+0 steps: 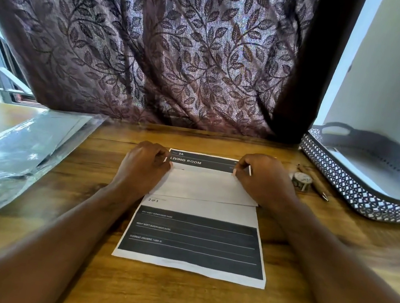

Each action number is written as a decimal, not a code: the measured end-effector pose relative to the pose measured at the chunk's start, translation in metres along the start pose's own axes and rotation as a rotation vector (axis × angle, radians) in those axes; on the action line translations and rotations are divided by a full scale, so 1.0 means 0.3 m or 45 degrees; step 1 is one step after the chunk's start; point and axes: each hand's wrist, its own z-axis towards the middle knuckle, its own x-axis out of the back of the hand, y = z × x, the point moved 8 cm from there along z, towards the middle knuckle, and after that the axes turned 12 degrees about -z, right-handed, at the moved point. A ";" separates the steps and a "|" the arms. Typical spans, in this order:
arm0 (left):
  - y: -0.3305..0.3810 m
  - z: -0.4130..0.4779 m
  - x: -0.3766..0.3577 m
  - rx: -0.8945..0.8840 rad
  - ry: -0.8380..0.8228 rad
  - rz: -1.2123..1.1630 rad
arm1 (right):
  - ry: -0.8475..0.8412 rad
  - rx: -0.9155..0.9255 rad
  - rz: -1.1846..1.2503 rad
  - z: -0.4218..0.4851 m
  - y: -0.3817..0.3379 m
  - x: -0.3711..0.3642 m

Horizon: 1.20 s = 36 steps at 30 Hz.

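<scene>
A printed sheet [192, 242] lies flat on the wooden table [173, 299] in front of me. Its far end has a black header reading "2A LIVING ROOM", and its near half carries a black panel with white form lines. A white folded flap [202, 185] lies across the middle, its crease toward me. My left hand [143, 166] pinches the flap's far left corner. My right hand [264, 179] pinches the far right corner. Both hold the flap's edge just below the header.
Clear plastic sleeves [14, 151] lie on the table at the left. A roll of patterned tape [301, 181] and a pen [316, 184] sit right of my right hand. Behind them stands a perforated tray [348, 186]. A leaf-patterned curtain [168, 57] hangs behind the table.
</scene>
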 end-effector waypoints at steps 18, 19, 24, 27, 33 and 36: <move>0.038 -0.273 0.281 -0.228 0.208 0.094 | 0.032 0.272 0.246 -0.141 -0.593 0.067; 0.030 -0.297 0.316 -0.253 0.203 0.107 | 0.005 0.309 0.278 -0.154 -0.654 0.061; -0.129 -0.433 0.599 -0.204 0.360 0.263 | -0.069 0.458 0.449 -0.232 -0.989 0.036; -0.280 -0.520 0.784 0.015 0.467 0.426 | -0.111 0.548 0.492 -0.275 -1.183 0.026; -0.545 -0.633 0.876 0.758 0.200 0.489 | -0.297 0.717 0.395 -0.317 -1.512 -0.046; -0.556 -0.613 0.865 0.796 0.181 0.401 | -0.408 0.765 0.229 -0.305 -1.594 -0.088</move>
